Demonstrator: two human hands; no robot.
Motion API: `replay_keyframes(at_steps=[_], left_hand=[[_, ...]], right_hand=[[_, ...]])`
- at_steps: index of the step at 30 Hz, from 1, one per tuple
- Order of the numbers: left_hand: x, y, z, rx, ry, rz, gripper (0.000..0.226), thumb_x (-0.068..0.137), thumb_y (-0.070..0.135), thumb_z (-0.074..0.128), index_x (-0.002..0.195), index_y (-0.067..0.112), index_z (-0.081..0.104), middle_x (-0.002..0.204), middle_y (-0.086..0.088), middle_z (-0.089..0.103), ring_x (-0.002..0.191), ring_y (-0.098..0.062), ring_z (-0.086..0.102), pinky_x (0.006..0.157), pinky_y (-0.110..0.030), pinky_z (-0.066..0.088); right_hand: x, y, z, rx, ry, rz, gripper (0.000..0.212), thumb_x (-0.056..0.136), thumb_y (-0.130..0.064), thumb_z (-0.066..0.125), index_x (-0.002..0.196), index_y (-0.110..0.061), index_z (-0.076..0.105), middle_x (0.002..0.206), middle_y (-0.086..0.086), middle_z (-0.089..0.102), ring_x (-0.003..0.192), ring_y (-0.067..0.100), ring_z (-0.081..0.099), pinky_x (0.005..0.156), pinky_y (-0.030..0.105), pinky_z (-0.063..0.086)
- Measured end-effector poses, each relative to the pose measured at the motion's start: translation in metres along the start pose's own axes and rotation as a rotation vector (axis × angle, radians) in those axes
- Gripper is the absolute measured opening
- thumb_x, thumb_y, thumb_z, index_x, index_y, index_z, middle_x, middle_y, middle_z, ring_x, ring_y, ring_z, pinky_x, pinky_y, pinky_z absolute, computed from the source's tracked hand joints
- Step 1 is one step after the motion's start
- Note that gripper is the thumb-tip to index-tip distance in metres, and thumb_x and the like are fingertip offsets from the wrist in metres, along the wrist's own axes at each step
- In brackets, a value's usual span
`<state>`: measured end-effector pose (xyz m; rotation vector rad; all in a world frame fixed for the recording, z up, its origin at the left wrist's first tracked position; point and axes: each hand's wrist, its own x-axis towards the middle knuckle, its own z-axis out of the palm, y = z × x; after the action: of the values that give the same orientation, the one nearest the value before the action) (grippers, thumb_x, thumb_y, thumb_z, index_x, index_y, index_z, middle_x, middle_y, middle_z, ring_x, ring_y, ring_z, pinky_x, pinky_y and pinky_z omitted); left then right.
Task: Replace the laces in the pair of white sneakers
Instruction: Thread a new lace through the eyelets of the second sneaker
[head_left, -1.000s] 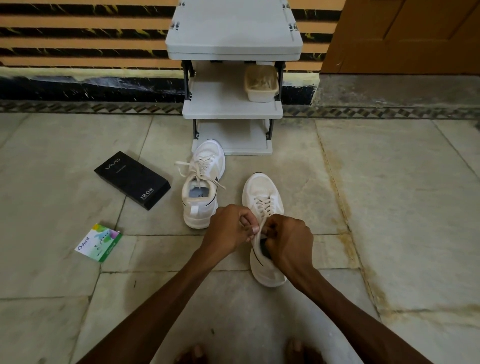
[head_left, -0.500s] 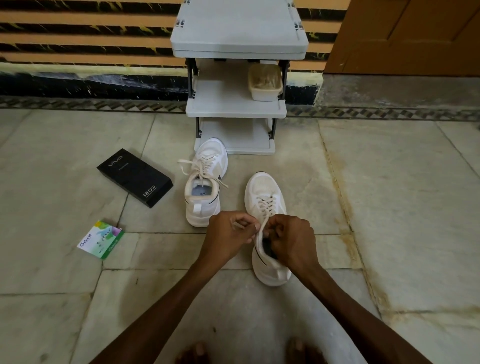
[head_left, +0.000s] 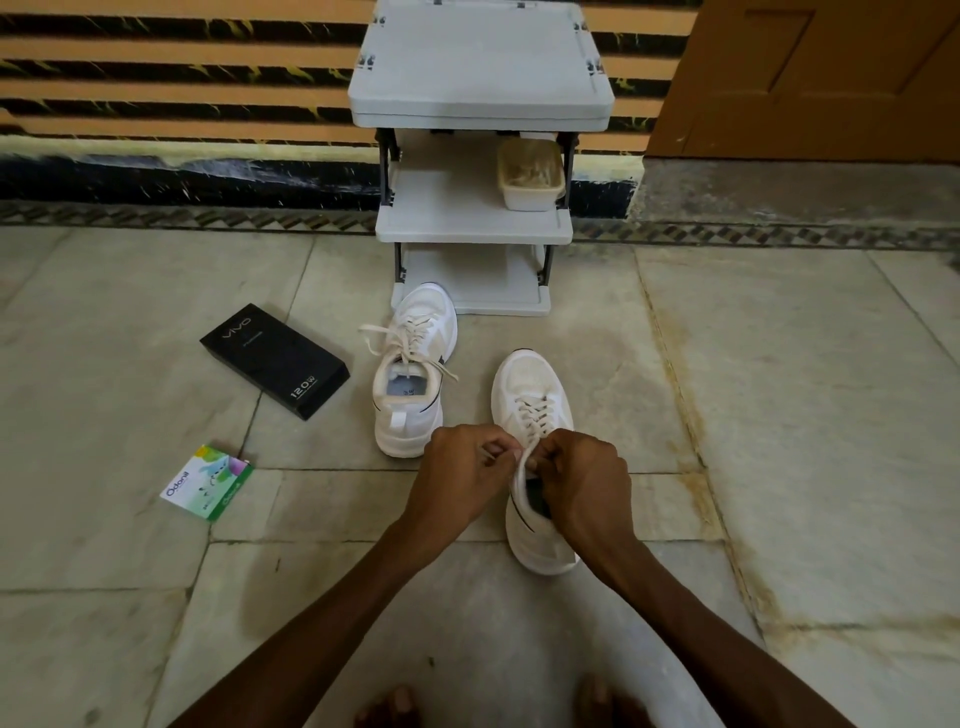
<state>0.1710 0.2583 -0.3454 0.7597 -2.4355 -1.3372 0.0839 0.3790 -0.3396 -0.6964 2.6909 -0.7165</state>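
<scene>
Two white shoes sit on the floor (head_left: 779, 415). The near shoe (head_left: 530, 382) lies right in front of the person, toe pointing away. The far shoe (head_left: 415, 400) stands just beside it to the left, and its lace ends hang loose over the sides.

Both hands are at the top of the near shoe. The left hand (head_left: 467, 473) is curled and pinches a thin end of the lace (head_left: 537, 415). The right hand (head_left: 582, 478) is curled tight at the shoe's opening. It grips something there, the lace or the shoe's edge, but I cannot tell which.

I think this is an early step, getting the lace loose at the top. Both shoes have laces in all their holes. Next, the lace should be pulled out of the top holes, row by row, while one hand keeps the shoe from sliding.
</scene>
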Motion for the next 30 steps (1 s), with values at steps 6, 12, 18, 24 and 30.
replay_keyframes(at_steps=[6, 12, 18, 24, 30], left_hand=[[-0.001, 0.002, -0.010, -0.285, 0.127, -0.146, 0.006, 0.087, 0.009, 0.069, 0.087, 0.012, 0.074, 0.076, -0.003, 0.074, 0.069, -0.016, 0.072, 0.071, -0.046, 0.061], [0.064, 0.047, -0.099, -0.856, 0.533, -0.248, 0.008, 0.096, 0.013, 0.055, 0.095, 0.013, 0.063, 0.092, -0.007, 0.073, 0.091, -0.023, 0.073, 0.084, -0.045, 0.059], [0.056, 0.058, -0.091, -0.679, -0.105, -0.358, 0.010, 0.096, 0.014, 0.051, 0.093, 0.014, 0.060, 0.068, 0.003, 0.058, 0.043, -0.001, 0.044, 0.040, -0.015, 0.035], [0.015, 0.022, -0.022, 0.434, -0.317, -0.101, 0.015, 0.095, 0.036, 0.056, 0.092, 0.022, 0.061, 0.097, 0.002, 0.070, 0.089, -0.018, 0.064, 0.074, -0.031, 0.050], [0.024, 0.046, -0.037, -0.293, -0.302, -0.248, 0.026, 0.086, -0.003, 0.049, 0.073, 0.015, 0.061, 0.064, 0.003, 0.057, 0.057, -0.011, 0.050, 0.052, -0.020, 0.038]], right_hand=[[-0.010, 0.002, -0.005, -0.038, 0.141, -0.104, 0.046, 0.061, -0.030, 0.087, 0.099, -0.021, 0.062, 0.090, -0.002, 0.067, 0.063, 0.013, 0.055, 0.052, 0.018, 0.034], [-0.009, 0.001, -0.004, -0.044, 0.140, -0.131, 0.058, 0.060, -0.027, 0.086, 0.108, -0.025, 0.054, 0.098, -0.005, 0.064, 0.068, 0.012, 0.056, 0.052, 0.017, 0.034], [-0.010, 0.000, -0.004, -0.089, 0.175, -0.114, 0.060, 0.060, -0.032, 0.085, 0.112, -0.024, 0.056, 0.104, -0.003, 0.059, 0.087, 0.018, 0.057, 0.058, 0.026, 0.045], [-0.009, -0.002, -0.003, -0.124, 0.231, -0.085, 0.070, 0.056, -0.037, 0.087, 0.117, -0.021, 0.056, 0.114, 0.003, 0.052, 0.101, 0.023, 0.049, 0.065, 0.033, 0.050], [-0.009, 0.004, 0.000, -0.003, 0.153, -0.022, 0.075, 0.057, -0.035, 0.084, 0.122, -0.025, 0.047, 0.112, -0.002, 0.056, 0.099, 0.021, 0.056, 0.068, 0.032, 0.049]])
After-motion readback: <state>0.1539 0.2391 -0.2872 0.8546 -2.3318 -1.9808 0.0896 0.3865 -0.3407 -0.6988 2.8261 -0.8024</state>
